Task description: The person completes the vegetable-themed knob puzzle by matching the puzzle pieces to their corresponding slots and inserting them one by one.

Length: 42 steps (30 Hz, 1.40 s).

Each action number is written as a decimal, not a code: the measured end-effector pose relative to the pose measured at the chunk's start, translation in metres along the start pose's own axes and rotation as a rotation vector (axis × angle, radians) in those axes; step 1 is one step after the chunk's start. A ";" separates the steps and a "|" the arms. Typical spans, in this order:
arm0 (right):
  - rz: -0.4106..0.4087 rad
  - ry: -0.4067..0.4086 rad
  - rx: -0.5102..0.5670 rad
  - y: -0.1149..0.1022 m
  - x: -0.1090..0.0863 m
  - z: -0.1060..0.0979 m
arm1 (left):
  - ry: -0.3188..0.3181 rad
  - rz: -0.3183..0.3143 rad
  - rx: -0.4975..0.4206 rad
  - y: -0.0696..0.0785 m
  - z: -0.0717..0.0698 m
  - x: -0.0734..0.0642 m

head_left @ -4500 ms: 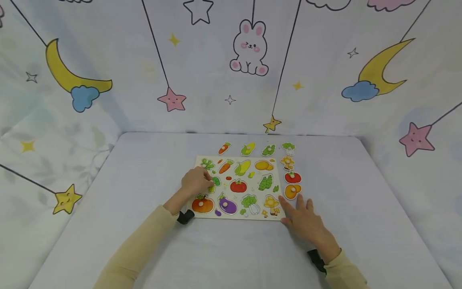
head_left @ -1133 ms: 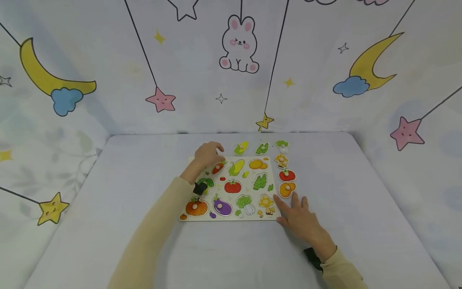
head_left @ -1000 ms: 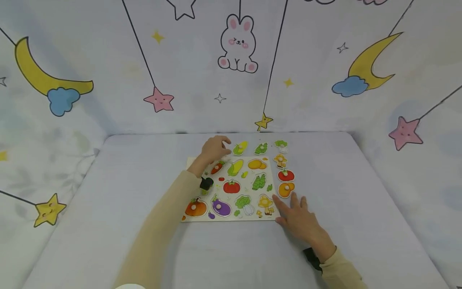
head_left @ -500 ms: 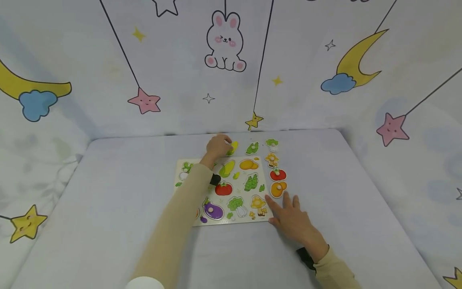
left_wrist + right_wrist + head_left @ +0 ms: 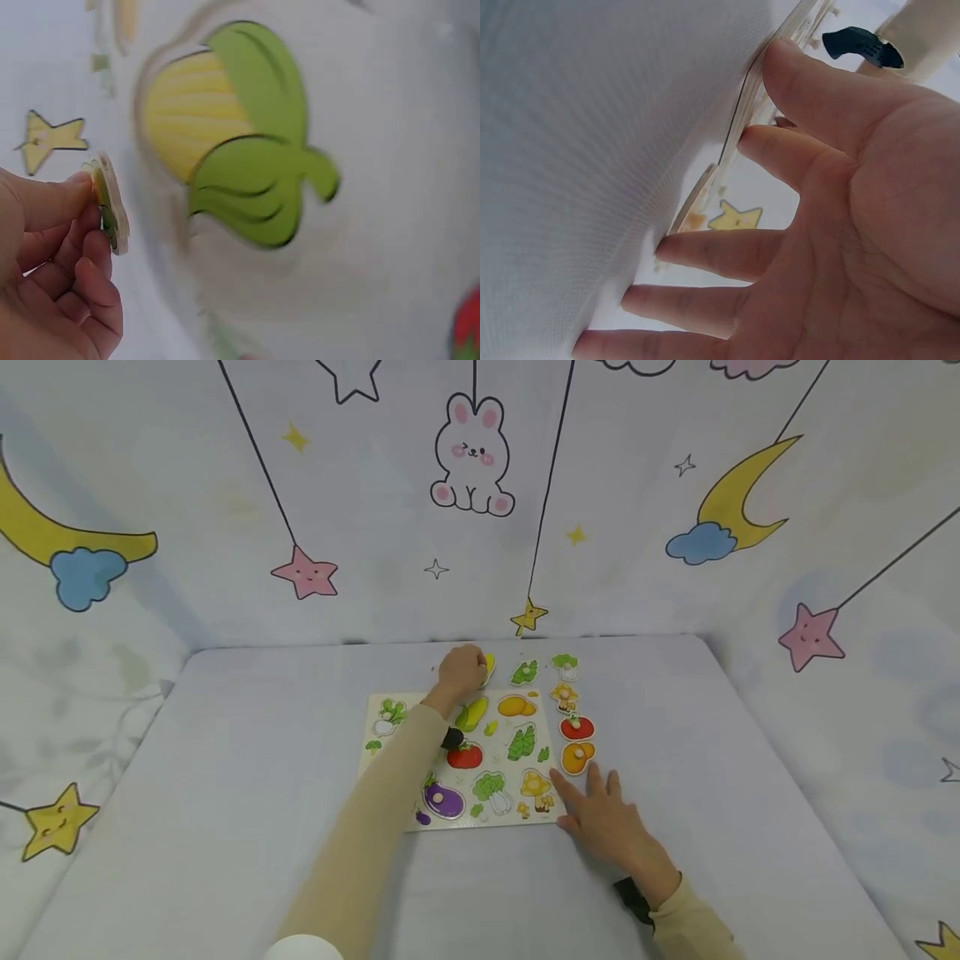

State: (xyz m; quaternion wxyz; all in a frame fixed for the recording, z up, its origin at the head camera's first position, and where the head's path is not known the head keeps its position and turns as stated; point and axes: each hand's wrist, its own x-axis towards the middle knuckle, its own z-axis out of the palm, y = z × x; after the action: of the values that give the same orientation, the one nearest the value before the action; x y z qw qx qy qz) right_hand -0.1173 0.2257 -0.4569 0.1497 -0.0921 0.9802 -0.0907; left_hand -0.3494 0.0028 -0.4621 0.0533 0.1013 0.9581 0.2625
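Corn piece (image 5: 114, 206), pinched: the left hand (image 5: 462, 670) grips it between thumb and curled fingers just beyond the far edge of the board (image 5: 497, 756). From above, the hand hides most of it; whether it clears the desk (image 5: 247, 760) I cannot tell. On the board, the corn picture (image 5: 472, 714) is near the same hand, with the tomato picture (image 5: 465, 756) on its near side; a knobbed eggplant piece (image 5: 450, 806) occupies the near row. The left sleeve (image 5: 375, 810) crosses the board's left part.

Loose pieces: to the right of the corn piece, a green piece (image 5: 524, 678) and a bok choy piece (image 5: 566, 660); down the board's right side, in order, a mushroom piece (image 5: 564, 695), a tomato piece (image 5: 577, 731) and an orange piece (image 5: 573, 764).

Right hand (image 5: 606, 827): holding nothing, fingers spread wide, thumb and forefinger at the board's near right corner, middle fingertip just beside the orange piece.

Behind the desk: a white backdrop (image 5: 390, 485) with a rabbit (image 5: 472, 456), moons and stars.
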 end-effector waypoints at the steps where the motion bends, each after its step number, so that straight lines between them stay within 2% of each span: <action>1: -0.003 0.000 -0.004 0.000 0.000 0.000 | 0.005 0.011 -0.010 0.000 -0.003 -0.002; 4: -0.008 0.005 -0.021 0.001 -0.001 -0.001 | 0.003 0.045 -0.024 0.002 -0.012 -0.011; 9: -0.001 0.011 -0.014 0.003 -0.003 -0.005 | -0.054 0.091 -0.019 0.003 -0.021 -0.029; 15: -0.007 -0.001 -0.004 0.002 -0.003 -0.007 | -0.103 0.120 0.042 -0.004 -0.018 -0.048; 20: -0.014 0.006 -0.003 0.001 -0.003 -0.006 | -0.128 0.153 0.055 -0.009 -0.013 -0.060; 24: -0.024 0.016 -0.005 0.000 -0.002 -0.004 | -0.127 0.165 0.072 -0.012 -0.009 -0.065; 31: -0.036 0.033 -0.008 -0.001 -0.001 -0.001 | -0.098 0.143 0.101 -0.016 -0.001 -0.066; 42: -0.035 0.034 -0.009 -0.001 -0.001 -0.001 | -0.101 0.121 0.101 -0.011 -0.001 -0.067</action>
State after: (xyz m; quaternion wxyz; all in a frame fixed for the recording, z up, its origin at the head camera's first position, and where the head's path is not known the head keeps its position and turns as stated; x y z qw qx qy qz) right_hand -0.1168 0.2246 -0.4557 0.1310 -0.1082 0.9813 -0.0906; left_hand -0.2864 -0.0219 -0.4643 0.0803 0.1745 0.9584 0.2110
